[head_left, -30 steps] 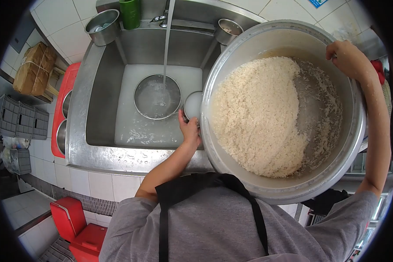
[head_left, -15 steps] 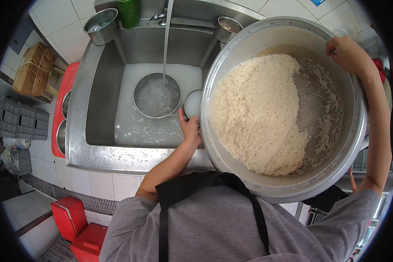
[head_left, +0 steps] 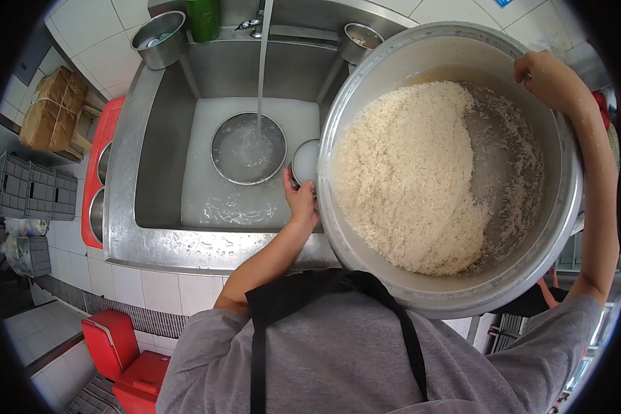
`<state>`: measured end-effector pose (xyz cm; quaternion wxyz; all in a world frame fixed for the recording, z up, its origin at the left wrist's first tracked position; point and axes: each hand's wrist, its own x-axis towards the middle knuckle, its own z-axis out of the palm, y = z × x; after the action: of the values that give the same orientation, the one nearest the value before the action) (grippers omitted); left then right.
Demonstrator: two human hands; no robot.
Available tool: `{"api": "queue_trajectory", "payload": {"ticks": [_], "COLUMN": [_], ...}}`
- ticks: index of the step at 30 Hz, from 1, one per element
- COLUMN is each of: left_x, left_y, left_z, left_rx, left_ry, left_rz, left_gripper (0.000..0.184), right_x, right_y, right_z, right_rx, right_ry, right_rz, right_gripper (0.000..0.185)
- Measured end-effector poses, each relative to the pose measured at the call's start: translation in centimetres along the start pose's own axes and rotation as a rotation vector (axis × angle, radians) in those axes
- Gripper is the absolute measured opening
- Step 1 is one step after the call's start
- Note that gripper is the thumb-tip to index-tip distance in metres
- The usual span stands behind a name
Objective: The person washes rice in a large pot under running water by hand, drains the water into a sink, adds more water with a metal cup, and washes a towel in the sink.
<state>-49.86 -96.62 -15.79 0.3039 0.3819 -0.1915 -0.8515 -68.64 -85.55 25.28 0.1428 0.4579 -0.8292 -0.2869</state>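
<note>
A large metal pot is tilted toward the sink, with wet white rice heaped on its left side and cloudy water around it. My right hand grips the pot's upper right rim, its fingers hooked over the edge. My left hand is beside the pot's left wall, thumb and fingers closed around the near edge of what looks like a small metal bowl. The pot partly hides that bowl; whether my left hand also touches the pot I cannot tell. A round metal basin is in the sink's cloudy water, under a running stream.
A steel sink holds whitish water. Metal containers stand at its back left corner and back right corner, with a green container alongside. Left are a red tub, grey crates and a cardboard box. Another person's arm shows lower right.
The pot has shifted very slightly upward in view, as has the right hand on its rim. Both hands keep their hold. The other person's arm behind the pot has moved left.
</note>
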Motion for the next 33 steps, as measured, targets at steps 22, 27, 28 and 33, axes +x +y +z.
{"api": "queue_trajectory", "payload": {"ticks": [22,27,28,33], "left_x": [0.3,0.3,0.1,0.9], "left_y": [0.7,2.6,3.2,6.7], "left_z": [-0.8,-1.6,-1.7,-2.5], "left_rx": [0.05,0.111,0.126,0.146], "left_ry": [-0.016,-0.037,-0.038,-0.03], "left_rz": [-0.018,-0.031,-0.038,-0.05], "left_gripper": [0.071,0.07,0.07,0.07], "right_x": [-0.2,-3.0,-4.1,-9.3], "right_y": [2.4,6.6,7.2,8.6], "right_z": [1.7,6.1,7.9,17.1], "right_rx": [0.136,0.428,0.498,0.763], "right_ry": [-0.054,-0.126,-0.139,-0.189], "right_rz": [0.017,0.15,0.175,0.252], "right_gripper": [0.017,0.021,0.021,0.021]}}
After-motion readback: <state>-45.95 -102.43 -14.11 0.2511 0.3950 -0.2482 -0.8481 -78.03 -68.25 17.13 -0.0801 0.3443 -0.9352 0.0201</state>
